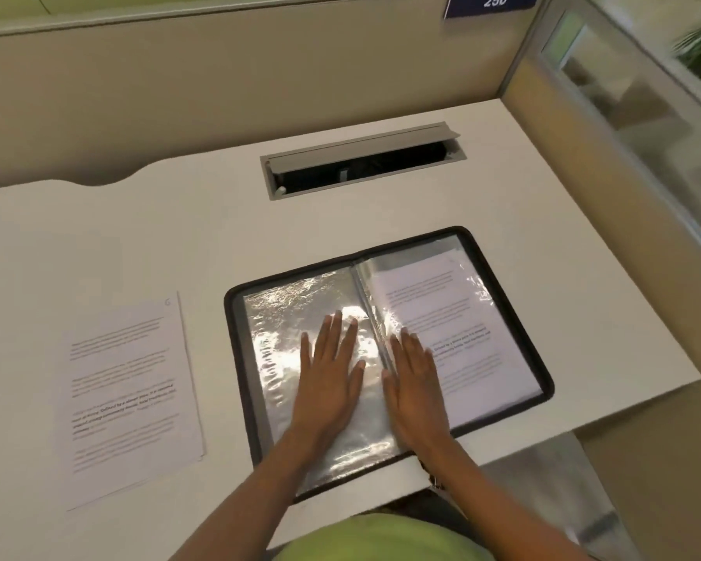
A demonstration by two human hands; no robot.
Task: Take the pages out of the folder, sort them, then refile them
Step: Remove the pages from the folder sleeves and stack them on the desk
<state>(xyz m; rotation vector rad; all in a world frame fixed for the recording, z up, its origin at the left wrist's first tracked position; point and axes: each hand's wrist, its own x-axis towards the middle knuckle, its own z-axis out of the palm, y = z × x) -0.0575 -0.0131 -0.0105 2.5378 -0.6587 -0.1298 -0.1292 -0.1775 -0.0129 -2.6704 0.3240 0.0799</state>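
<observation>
1. The left hand (328, 382) lies flat, palm down, on the folder's (237, 358) left side. Its fingers are straight and a little spread, holding nothing, and they press on a shiny clear sleeve (284, 317) that looks to have no page in it.
2. The right hand (415, 388) lies flat the same way just right of the spine (365, 293). Its fingers are straight and close together, resting on the right-hand sleeve over a printed page (454, 309).
3. The two hands are side by side and close but not touching, with the spine between them.
4. The folder lies open on the white desk (98, 236), straight in front of the person, turned a little so its right side sits farther back.
5. A stack of loose printed pages (126, 390) lies flat on the desk left of the folder, apart from it, with a strip of bare desk between.
6. The folder's near edge sits close to the desk's front edge, and its right corner is near the desk's angled right-front edge.
7. Behind the folder there is bare desk, then a cable slot (361, 164) with its grey flap raised.
8. A beige partition (219, 83) closes the back, and a glass panel (624, 95) stands at the right.
</observation>
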